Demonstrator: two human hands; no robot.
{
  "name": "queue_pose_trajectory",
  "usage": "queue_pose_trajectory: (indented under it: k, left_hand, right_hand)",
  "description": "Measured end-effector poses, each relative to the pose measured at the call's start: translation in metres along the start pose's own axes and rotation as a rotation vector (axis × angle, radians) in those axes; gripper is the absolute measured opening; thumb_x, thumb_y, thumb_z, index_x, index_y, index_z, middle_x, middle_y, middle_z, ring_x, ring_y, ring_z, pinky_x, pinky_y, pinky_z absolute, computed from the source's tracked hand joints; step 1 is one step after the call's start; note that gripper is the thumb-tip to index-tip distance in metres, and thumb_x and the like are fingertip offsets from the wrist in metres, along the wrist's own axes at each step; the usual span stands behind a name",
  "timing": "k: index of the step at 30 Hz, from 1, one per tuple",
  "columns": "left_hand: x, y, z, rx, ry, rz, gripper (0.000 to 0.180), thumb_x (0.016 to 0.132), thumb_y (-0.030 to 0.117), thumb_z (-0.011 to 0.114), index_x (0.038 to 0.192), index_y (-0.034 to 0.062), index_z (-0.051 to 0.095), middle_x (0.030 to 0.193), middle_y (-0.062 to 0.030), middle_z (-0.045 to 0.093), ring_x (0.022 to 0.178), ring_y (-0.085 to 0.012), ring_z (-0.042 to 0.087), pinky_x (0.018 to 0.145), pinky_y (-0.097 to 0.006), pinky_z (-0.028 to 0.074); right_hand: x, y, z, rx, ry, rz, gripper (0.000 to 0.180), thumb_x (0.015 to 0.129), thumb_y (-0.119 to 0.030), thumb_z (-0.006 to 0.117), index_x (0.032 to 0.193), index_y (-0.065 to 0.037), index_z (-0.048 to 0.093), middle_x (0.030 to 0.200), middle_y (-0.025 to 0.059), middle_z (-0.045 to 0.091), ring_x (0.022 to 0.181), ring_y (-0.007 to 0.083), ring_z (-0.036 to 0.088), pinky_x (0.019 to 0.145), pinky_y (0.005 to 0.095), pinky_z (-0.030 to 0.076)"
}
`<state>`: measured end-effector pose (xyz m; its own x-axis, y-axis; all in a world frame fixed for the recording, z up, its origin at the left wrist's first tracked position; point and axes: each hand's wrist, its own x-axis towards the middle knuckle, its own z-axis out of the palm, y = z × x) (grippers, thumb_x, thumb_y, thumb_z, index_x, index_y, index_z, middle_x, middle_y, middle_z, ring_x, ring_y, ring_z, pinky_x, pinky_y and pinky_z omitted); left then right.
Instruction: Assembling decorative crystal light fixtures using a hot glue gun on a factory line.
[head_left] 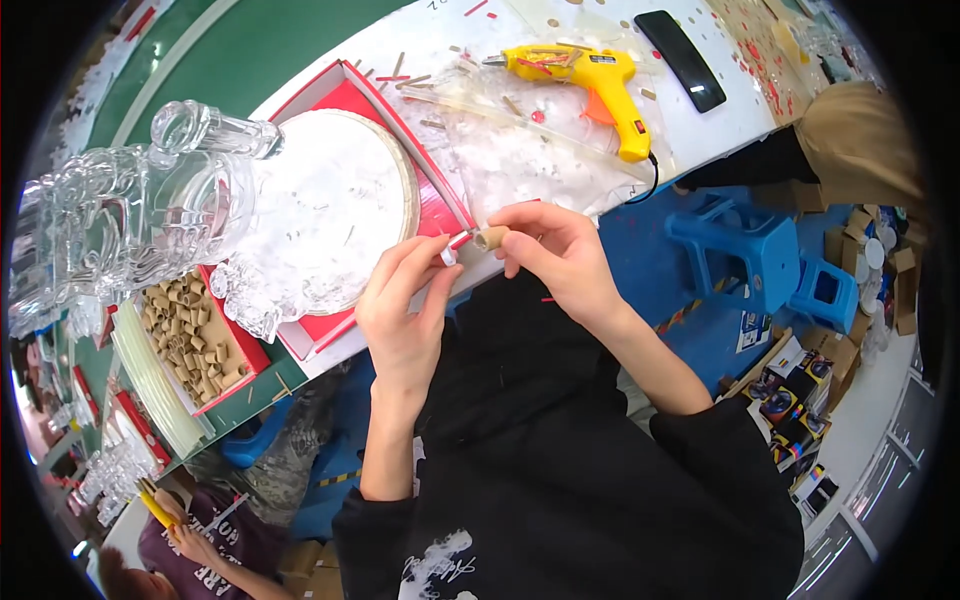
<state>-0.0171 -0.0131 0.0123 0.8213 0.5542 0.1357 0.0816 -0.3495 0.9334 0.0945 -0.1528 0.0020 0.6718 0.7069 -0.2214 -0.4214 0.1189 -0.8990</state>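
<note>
Pinching a small pale piece (449, 257), the left hand (404, 308) has the brown tube (490, 238) just right of its fingertips, finger-gripped by the right hand (570, 262), apparently to leave its opening bare.

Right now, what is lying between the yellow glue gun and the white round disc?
From the disc, the head view shows the red box's edge, then a plastic sheet with small scraps.

Cardboard tube (490, 238) between right fingers (543, 214), loose tubes (185, 335) in a box (235, 325) at left, phone (682, 62) right of glue gun (606, 76)
</note>
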Motion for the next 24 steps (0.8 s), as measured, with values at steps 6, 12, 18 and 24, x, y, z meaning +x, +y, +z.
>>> queue_pose_trajectory:
  k: [6,12,18,24]
  left_hand:
    - [-0.0041,-0.002,-0.0023,-0.012,0.029,-0.017,0.03,0.074,-0.012,0.067,0.103,-0.0035,0.064,0.098,-0.0129,0.063,0.082,-0.0185,0.066,0.072,-0.028,0.057]
    - [-0.0056,-0.0066,-0.0064,-0.053,0.026,-0.011,0.028,0.075,-0.011,0.068,0.102,-0.0038,0.065,0.097,-0.0141,0.065,0.083,-0.0195,0.068,0.073,-0.028,0.057]
    - [-0.0076,-0.007,-0.0086,-0.042,-0.018,-0.002,0.026,0.078,-0.013,0.065,0.103,-0.0066,0.063,0.098,-0.0119,0.064,0.086,-0.0172,0.066,0.076,-0.026,0.056]
    - [-0.0061,-0.0045,-0.0063,-0.071,0.012,-0.017,0.027,0.074,-0.01,0.069,0.1,-0.0035,0.066,0.093,-0.0138,0.066,0.081,-0.0193,0.068,0.072,-0.028,0.057]
  right_hand:
    - [0.0058,0.0033,0.0011,-0.1,-0.032,-0.046,0.022,0.086,-0.001,0.063,0.108,0.002,0.063,0.099,0.0074,0.064,0.088,0.0109,0.061,0.074,0.0231,0.051]
    - [0.0073,-0.0006,0.0069,-0.305,-0.092,-0.082,0.021,0.085,0.001,0.064,0.106,0.002,0.064,0.102,0.0074,0.063,0.091,0.0117,0.062,0.077,0.0237,0.051]
    - [0.0064,-0.0027,0.0081,-0.378,-0.133,-0.084,0.021,0.084,0.002,0.064,0.104,0.001,0.065,0.101,0.007,0.064,0.089,0.0116,0.061,0.077,0.0237,0.051]
    - [0.0053,-0.0027,0.0089,-0.385,-0.124,-0.104,0.021,0.083,0.003,0.064,0.104,0.001,0.065,0.101,0.0074,0.064,0.087,0.0114,0.061,0.077,0.0243,0.052]
